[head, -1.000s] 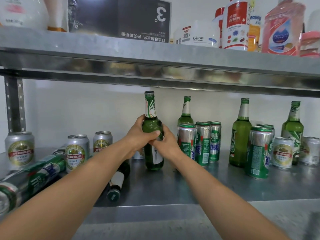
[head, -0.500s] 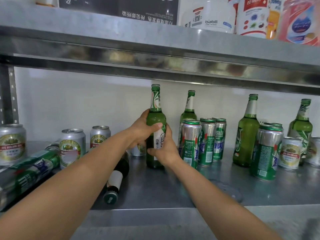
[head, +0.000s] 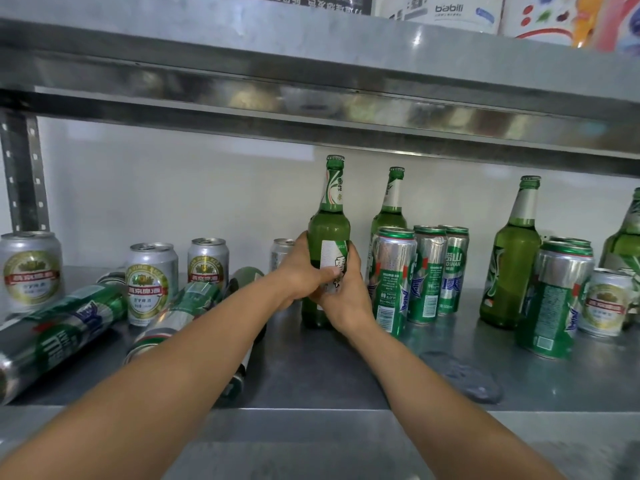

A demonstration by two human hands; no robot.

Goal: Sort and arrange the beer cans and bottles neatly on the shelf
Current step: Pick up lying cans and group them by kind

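Note:
A tall green beer bottle [head: 329,223] stands upright mid-shelf, and both hands grip its body: my left hand [head: 300,271] from the left, my right hand [head: 343,292] from the right and below. Just right of it stand three tall green cans [head: 393,285] with another green bottle [head: 389,209] behind them. Silver short cans [head: 151,282] stand at the left. Two tall green cans [head: 59,334] lie on their sides at the left front, and a dark bottle [head: 247,278] lies under my left forearm, mostly hidden.
Further right stand a green bottle [head: 512,258], a tall green can [head: 554,299], a short silver can [head: 606,303] and a bottle [head: 627,237] at the frame edge. The metal shelf [head: 346,375] has a smudge at front right. An upper shelf [head: 311,77] hangs close above.
The bottle has been turned in my hands, so its white label faces more toward me. It stays upright at the same spot. The view has moved closer and lower.

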